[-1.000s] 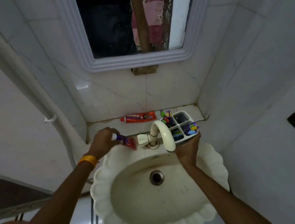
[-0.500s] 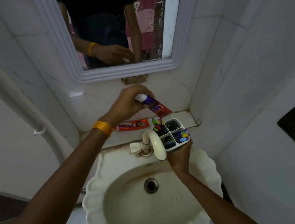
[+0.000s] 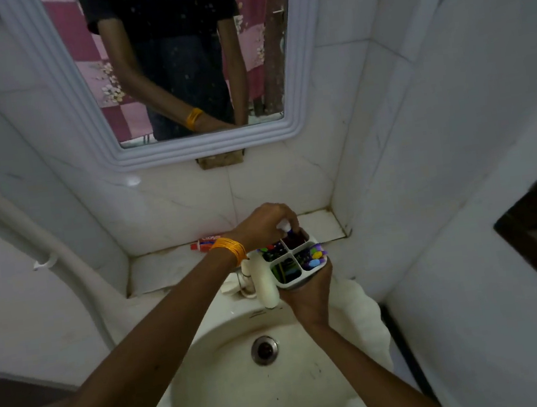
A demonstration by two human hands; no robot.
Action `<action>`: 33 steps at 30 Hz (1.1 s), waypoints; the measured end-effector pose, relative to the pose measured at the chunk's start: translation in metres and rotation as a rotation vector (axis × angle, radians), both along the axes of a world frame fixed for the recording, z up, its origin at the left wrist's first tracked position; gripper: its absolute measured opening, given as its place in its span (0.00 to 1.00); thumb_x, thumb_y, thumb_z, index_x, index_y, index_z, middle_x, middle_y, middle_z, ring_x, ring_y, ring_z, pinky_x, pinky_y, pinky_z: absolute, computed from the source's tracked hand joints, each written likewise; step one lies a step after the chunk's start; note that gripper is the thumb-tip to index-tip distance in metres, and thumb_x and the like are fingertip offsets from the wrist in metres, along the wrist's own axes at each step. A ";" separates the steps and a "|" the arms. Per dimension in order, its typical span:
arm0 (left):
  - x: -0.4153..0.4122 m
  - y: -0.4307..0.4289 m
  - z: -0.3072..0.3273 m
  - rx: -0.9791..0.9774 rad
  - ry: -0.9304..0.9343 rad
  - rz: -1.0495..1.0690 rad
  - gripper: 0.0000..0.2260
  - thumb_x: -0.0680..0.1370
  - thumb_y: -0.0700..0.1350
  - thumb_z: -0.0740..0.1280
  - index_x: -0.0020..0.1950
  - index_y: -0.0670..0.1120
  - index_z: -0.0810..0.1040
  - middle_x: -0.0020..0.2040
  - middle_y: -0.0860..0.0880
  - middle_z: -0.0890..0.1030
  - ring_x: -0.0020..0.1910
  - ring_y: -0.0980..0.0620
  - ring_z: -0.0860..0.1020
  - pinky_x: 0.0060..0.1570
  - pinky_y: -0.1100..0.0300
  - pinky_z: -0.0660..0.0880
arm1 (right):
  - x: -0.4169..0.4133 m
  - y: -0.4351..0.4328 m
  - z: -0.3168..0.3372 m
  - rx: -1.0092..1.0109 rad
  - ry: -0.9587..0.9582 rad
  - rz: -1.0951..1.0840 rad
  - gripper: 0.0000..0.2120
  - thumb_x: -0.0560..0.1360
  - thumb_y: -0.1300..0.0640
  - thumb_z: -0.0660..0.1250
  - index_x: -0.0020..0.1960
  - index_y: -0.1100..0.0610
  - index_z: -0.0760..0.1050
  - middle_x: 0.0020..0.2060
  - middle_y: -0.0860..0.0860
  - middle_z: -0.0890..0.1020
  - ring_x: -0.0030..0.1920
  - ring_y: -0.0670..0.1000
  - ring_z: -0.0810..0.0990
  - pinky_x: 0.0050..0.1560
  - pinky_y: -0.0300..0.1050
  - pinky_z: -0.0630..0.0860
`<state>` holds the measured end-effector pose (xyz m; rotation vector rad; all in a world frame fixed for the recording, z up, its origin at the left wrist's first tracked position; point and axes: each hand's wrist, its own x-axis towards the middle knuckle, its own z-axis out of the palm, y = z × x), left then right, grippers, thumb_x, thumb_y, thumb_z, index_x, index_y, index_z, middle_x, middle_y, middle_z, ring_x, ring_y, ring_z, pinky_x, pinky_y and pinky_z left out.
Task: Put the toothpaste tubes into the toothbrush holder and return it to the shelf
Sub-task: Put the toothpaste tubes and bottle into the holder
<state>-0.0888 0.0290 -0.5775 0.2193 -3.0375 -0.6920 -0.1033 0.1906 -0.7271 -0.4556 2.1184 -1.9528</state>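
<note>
Your right hand (image 3: 308, 294) is gripping the toothbrush holder (image 3: 296, 260) from below, above the sink (image 3: 249, 391). Your left hand (image 3: 263, 226) is pinching the first toothpaste tube (image 3: 288, 231) at its cap, lowering it into the far compartment. Next, I think, you are needing the second tube (image 3: 206, 243), lying on the shelf (image 3: 166, 266) behind.

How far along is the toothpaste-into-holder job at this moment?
Nothing is finished. In hand: the left hand is lowering a toothpaste tube, cap up, into the far compartment of the toothbrush holder, which the right hand holds above the sink. Left: the second tube lies on the shelf, and the holder is not yet on that shelf.
</note>
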 end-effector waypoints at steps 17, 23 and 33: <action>-0.013 0.024 -0.003 -0.059 0.006 0.121 0.13 0.73 0.47 0.73 0.55 0.45 0.81 0.52 0.44 0.85 0.51 0.44 0.81 0.48 0.58 0.73 | 0.003 0.003 -0.006 0.086 0.085 0.041 0.59 0.52 0.62 0.93 0.76 0.65 0.65 0.69 0.58 0.77 0.69 0.57 0.80 0.67 0.29 0.76; -0.020 0.035 -0.006 -0.115 0.045 0.116 0.09 0.73 0.45 0.70 0.49 0.42 0.75 0.43 0.39 0.83 0.44 0.38 0.80 0.38 0.55 0.69 | 0.005 0.003 -0.005 0.114 0.032 0.011 0.61 0.52 0.45 0.90 0.76 0.57 0.63 0.69 0.56 0.77 0.68 0.58 0.81 0.68 0.60 0.82; -0.015 -0.002 -0.006 -0.021 0.078 0.216 0.14 0.74 0.51 0.72 0.53 0.42 0.81 0.49 0.41 0.85 0.51 0.40 0.81 0.49 0.54 0.75 | 0.005 -0.004 0.004 0.073 -0.011 -0.037 0.57 0.51 0.48 0.89 0.75 0.55 0.66 0.68 0.55 0.79 0.68 0.55 0.82 0.67 0.63 0.84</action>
